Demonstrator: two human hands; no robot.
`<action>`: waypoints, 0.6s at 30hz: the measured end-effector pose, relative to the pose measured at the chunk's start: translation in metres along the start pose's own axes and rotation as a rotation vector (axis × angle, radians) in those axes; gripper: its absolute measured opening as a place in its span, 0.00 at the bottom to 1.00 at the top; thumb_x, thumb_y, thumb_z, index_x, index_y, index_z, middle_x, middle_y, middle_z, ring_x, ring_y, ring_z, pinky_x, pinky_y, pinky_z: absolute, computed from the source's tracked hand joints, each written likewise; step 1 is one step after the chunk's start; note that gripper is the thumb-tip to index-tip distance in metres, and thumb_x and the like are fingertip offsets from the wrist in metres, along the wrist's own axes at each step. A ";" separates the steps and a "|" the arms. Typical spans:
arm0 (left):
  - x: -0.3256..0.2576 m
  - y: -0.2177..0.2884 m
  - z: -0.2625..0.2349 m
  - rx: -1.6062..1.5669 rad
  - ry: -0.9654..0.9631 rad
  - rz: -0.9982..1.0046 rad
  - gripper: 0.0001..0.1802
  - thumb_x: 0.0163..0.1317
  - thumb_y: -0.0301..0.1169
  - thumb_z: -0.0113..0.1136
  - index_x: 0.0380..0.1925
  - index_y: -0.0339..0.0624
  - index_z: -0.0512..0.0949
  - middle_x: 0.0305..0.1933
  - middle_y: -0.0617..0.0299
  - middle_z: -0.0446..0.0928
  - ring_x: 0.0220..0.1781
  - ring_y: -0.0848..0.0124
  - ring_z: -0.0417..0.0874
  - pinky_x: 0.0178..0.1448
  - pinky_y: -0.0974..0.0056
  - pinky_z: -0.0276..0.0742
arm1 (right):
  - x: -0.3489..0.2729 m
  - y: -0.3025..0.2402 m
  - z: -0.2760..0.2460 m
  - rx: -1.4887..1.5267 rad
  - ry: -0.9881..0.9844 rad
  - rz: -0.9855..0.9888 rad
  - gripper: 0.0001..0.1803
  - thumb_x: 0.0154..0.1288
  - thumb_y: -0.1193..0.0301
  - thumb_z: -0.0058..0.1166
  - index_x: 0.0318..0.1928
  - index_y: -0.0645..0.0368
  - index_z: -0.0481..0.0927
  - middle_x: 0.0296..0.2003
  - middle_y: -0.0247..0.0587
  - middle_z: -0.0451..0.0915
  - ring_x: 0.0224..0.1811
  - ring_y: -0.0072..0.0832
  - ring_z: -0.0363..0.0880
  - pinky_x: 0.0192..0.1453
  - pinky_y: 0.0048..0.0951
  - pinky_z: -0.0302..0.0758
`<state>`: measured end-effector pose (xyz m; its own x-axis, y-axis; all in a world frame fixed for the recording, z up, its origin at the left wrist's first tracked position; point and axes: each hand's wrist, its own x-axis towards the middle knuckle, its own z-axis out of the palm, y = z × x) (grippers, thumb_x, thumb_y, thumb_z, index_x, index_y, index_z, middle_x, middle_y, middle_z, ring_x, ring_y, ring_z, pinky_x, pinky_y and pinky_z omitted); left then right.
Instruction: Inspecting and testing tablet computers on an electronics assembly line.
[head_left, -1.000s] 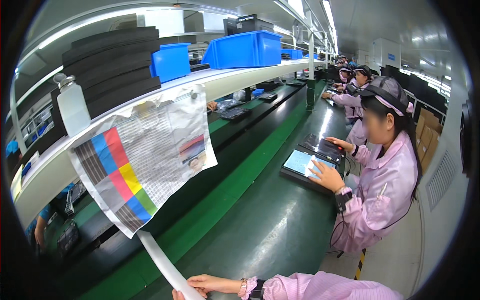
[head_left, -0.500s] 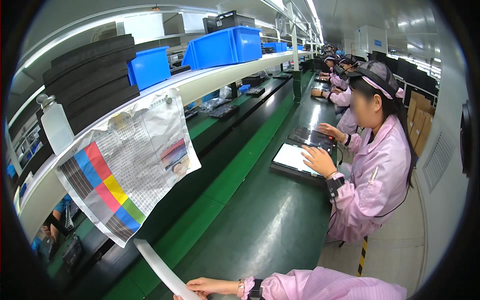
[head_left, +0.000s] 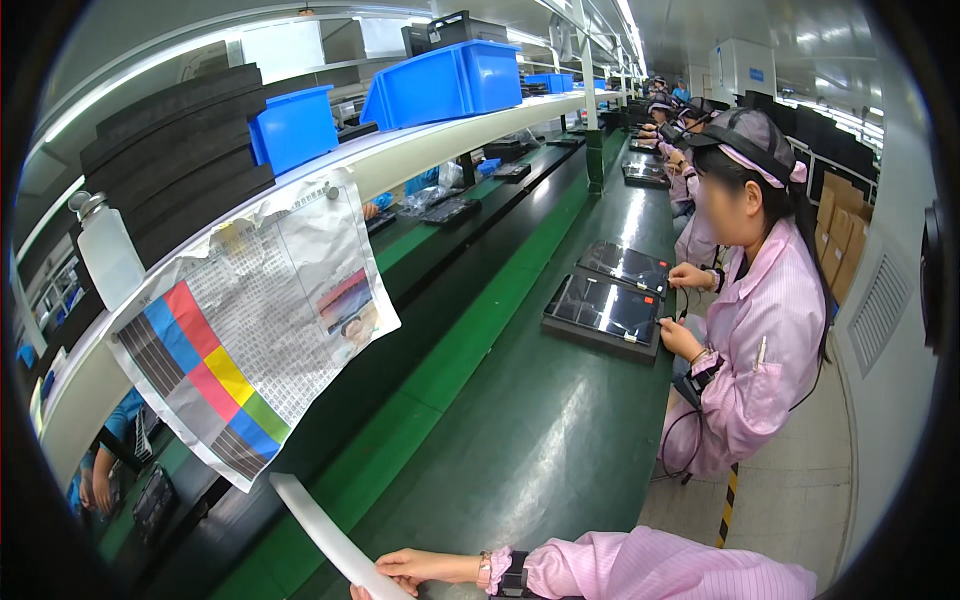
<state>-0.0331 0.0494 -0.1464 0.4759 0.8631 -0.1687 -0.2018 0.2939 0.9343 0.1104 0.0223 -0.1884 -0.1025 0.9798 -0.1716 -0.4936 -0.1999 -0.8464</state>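
Observation:
At the bottom my right hand is closed, its fingers pinching the edge of a thin white panel that tilts up toward the left. The panel is seen nearly edge-on, so its kind cannot be made out. A small bit of finger shows on the panel's other side at the lower edge; which hand it belongs to is unclear. Beyond the panel's top end hangs a creased printed sheet with coloured blocks, fixed to the shelf edge.
A green workbench runs away from me. A co-worker in pink sits at its right, hands at two dark screens. Along the left, a white shelf carries blue bins, black foam slabs and a bottle.
The co-worker's hands have drawn back from over the screens to their near edges. The nearer screen has gone from lit white to dark. My right hand and the white panel have barely moved.

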 end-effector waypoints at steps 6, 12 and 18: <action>-0.001 0.004 0.003 0.211 -0.046 0.113 0.17 0.68 0.36 0.41 0.42 0.31 0.71 0.34 0.53 0.75 0.32 0.67 0.78 0.35 0.68 0.77 | 0.000 -0.003 0.002 0.019 0.002 0.006 0.19 0.72 0.59 0.40 0.51 0.60 0.71 0.20 0.26 0.68 0.17 0.14 0.66 0.24 0.16 0.64; -0.001 0.002 0.000 0.053 -0.013 0.023 0.19 0.69 0.38 0.41 0.45 0.31 0.70 0.36 0.52 0.76 0.33 0.66 0.78 0.37 0.67 0.77 | 0.003 0.001 -0.001 0.011 -0.006 -0.005 0.19 0.72 0.58 0.40 0.51 0.61 0.71 0.19 0.25 0.67 0.17 0.13 0.65 0.24 0.15 0.63; -0.005 0.007 0.003 0.067 -0.047 0.023 0.20 0.69 0.39 0.40 0.48 0.32 0.69 0.37 0.52 0.75 0.35 0.66 0.78 0.39 0.67 0.76 | 0.000 -0.002 0.001 -0.001 -0.007 -0.014 0.19 0.72 0.58 0.40 0.51 0.60 0.72 0.19 0.25 0.67 0.17 0.13 0.64 0.24 0.16 0.63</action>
<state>-0.0346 0.0460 -0.1376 0.5114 0.8489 -0.1334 -0.1560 0.2443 0.9571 0.1108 0.0226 -0.1860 -0.1014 0.9825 -0.1565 -0.4943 -0.1862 -0.8491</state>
